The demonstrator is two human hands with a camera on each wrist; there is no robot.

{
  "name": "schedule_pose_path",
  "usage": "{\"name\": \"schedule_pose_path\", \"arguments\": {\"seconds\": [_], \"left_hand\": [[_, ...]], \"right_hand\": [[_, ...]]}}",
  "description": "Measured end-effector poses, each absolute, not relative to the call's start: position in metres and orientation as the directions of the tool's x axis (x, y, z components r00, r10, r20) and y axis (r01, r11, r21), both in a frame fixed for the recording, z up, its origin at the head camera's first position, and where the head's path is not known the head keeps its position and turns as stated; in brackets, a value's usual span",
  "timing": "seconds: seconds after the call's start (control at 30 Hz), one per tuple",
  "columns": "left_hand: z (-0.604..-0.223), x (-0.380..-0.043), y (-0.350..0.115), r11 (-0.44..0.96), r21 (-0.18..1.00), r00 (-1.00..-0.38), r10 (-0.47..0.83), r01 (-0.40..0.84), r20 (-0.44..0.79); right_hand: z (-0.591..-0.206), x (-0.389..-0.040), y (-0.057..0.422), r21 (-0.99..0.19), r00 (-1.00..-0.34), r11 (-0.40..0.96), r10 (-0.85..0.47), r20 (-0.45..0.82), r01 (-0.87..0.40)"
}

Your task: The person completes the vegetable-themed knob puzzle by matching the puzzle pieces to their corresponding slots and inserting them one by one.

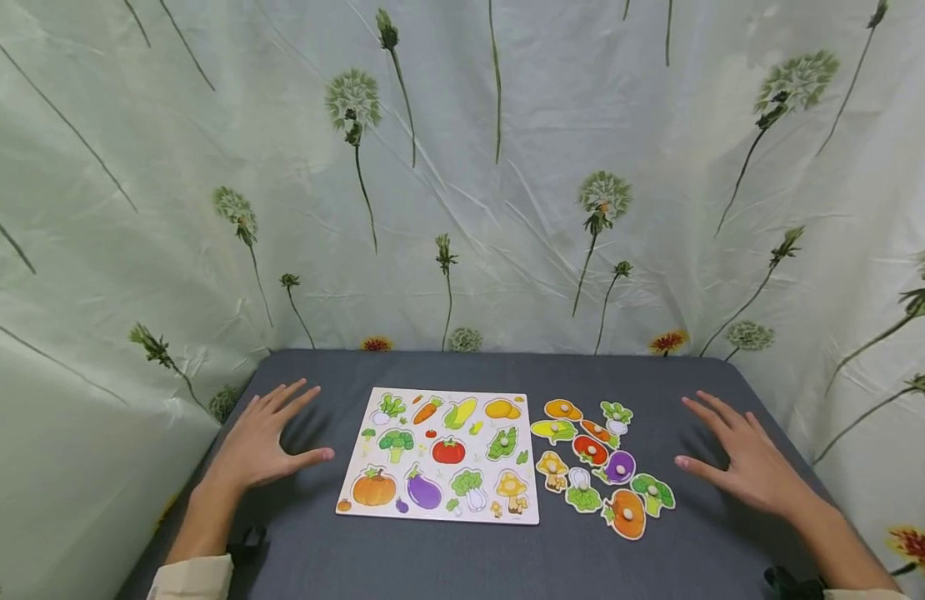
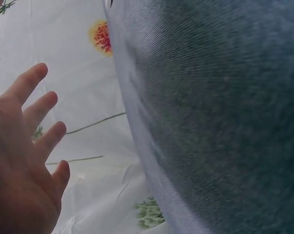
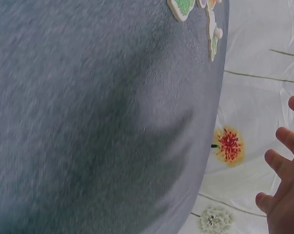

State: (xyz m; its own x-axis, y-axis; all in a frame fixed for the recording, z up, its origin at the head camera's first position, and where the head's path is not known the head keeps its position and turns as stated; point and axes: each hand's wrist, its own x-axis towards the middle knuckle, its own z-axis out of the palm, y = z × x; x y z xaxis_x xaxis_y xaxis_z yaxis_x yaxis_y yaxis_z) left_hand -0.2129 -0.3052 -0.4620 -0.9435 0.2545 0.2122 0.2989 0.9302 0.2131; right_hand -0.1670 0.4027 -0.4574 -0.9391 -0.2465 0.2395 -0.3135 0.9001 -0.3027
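A white vegetable puzzle board (image 1: 462, 481) lies on the grey table. A pea piece (image 1: 498, 450) with a pale knob sits in its right part. To the board's right lie several loose knobbed pieces, among them a corn piece (image 1: 550, 432), a tomato piece (image 1: 588, 456), an eggplant piece (image 1: 622, 463), a mushroom piece (image 1: 550, 462), a pumpkin piece (image 1: 621, 522) and a broccoli piece (image 1: 648, 483). My left hand (image 1: 258, 442), fingers spread and holding nothing, hovers left of the board. Beyond the pieces on the right, my right hand (image 1: 751, 462) hovers likewise, its fingers spread and apart from them.
The dark grey table (image 1: 432, 562) ends at a back edge against a pale curtain (image 1: 462, 208) printed with dandelions. The curtain also hangs along both sides. Dark straps show under each wrist.
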Motion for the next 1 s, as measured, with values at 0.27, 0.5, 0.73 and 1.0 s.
{"name": "schedule_pose_path", "arguments": {"seconds": [0.27,0.5,0.73,1.0], "left_hand": [[-0.475,-0.214,-0.301,0.913,0.225,-0.930,0.293,0.341,0.221],[-0.480,-0.216,-0.294,0.903,0.235,-0.929,0.319,0.358,0.190],[-0.484,-0.220,-0.284,0.874,0.282,-0.917,0.359,0.395,0.172],[-0.491,-0.221,-0.273,0.859,0.350,-0.924,0.379,0.372,0.052]], "right_hand": [[-0.461,-0.176,0.388,-0.342,-0.943,0.888,-0.239,0.230,-0.308],[-0.464,-0.190,0.374,-0.362,-0.948,0.883,-0.229,0.220,-0.297],[-0.467,-0.204,0.358,-0.378,-0.948,0.876,-0.232,0.216,-0.300],[-0.480,-0.224,0.341,-0.429,-0.943,0.841,-0.270,0.196,-0.330]]}}
